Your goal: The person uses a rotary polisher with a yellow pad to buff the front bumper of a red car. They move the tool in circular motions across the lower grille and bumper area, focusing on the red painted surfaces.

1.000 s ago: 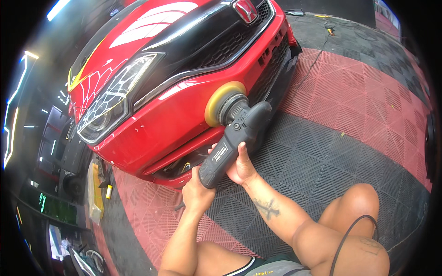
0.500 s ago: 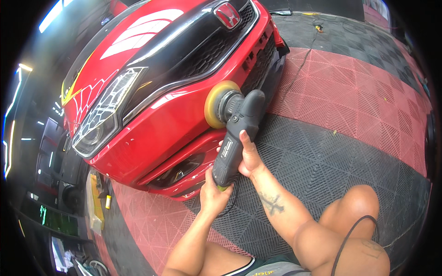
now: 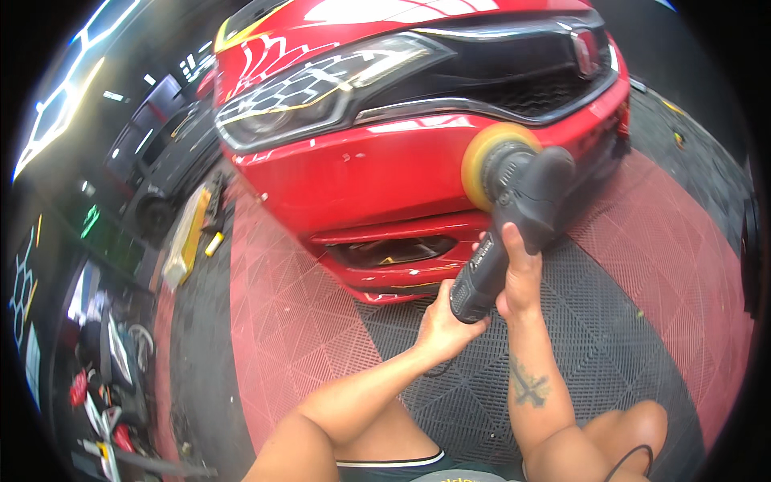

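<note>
Head view, near to far: two bare forearms, left slanting up to the right, right nearly upright. Left hand wraps the butt end of one black polisher, fingers curled snugly round it. Right hand grips higher, palm on the body's right side, thumb pointing up along it, fingertips showing at its left edge; opened only as wide as the body. Polisher leans, head up and right, matte black, pale label on the handle, slightly blurred. One round yellow pad on its front, against the red bumper, just below the mesh grille. One headlight, hexagon reflections. Red and gray floor tiles. Farther left: one yellow cylinder, one dark car.
</note>
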Demonstrator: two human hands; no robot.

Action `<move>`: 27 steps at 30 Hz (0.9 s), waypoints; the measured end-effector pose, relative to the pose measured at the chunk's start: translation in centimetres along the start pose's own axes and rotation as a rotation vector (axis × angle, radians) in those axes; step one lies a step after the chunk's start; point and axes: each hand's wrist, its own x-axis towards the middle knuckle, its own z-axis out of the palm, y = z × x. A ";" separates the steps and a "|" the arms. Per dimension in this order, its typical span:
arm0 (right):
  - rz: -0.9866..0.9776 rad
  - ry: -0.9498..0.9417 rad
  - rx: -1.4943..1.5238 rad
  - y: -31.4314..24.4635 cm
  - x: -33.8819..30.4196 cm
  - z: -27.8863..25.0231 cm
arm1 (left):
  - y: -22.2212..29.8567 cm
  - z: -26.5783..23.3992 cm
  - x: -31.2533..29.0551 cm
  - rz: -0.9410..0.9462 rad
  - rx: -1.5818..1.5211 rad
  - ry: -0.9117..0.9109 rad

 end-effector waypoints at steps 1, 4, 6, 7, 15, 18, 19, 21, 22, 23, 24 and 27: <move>-0.001 -0.026 -0.025 0.6 -0.3 0.3 | -0.3 -0.5 -0.4 -0.034 -0.014 0.018; -0.052 -0.082 -0.096 1.6 -1.3 2.2 | -1.5 -1.5 -1.3 -0.029 -0.103 0.051; -0.050 -0.159 -0.141 1.9 -1.8 3.8 | -2.6 -2.3 -1.7 -0.029 -0.180 0.087; -0.093 -0.198 -0.204 2.4 -2.1 4.7 | -3.0 -2.9 -1.9 -0.045 -0.240 0.094; -0.199 -0.367 -0.726 7.2 -5.7 6.9 | -8.0 -4.6 -2.3 0.085 -0.384 0.174; -0.207 -0.336 -0.752 7.4 -4.9 6.0 | -5.6 -5.5 -3.5 -0.041 -0.310 0.170; -0.167 -0.295 -0.647 7.6 -4.9 6.1 | -6.0 -6.0 -3.5 -0.067 -0.300 0.082; -0.141 -0.308 -0.639 7.2 -4.3 5.2 | -4.8 -8.9 -3.8 -0.053 -0.045 -0.156; -0.130 -0.314 -0.627 7.1 -4.4 5.3 | -5.0 -10.5 -4.2 0.018 0.151 -0.214; -0.159 -0.343 -0.698 6.8 -4.6 5.9 | -5.6 -12.9 -4.4 0.077 0.148 -0.255; -0.198 -0.363 -0.772 6.6 -4.8 6.8 | -5.9 -15.4 -4.5 -0.002 0.040 -0.243; 0.025 -0.312 -0.622 7.5 -6.5 9.2 | -5.6 -18.5 -4.5 -0.103 -0.390 -0.096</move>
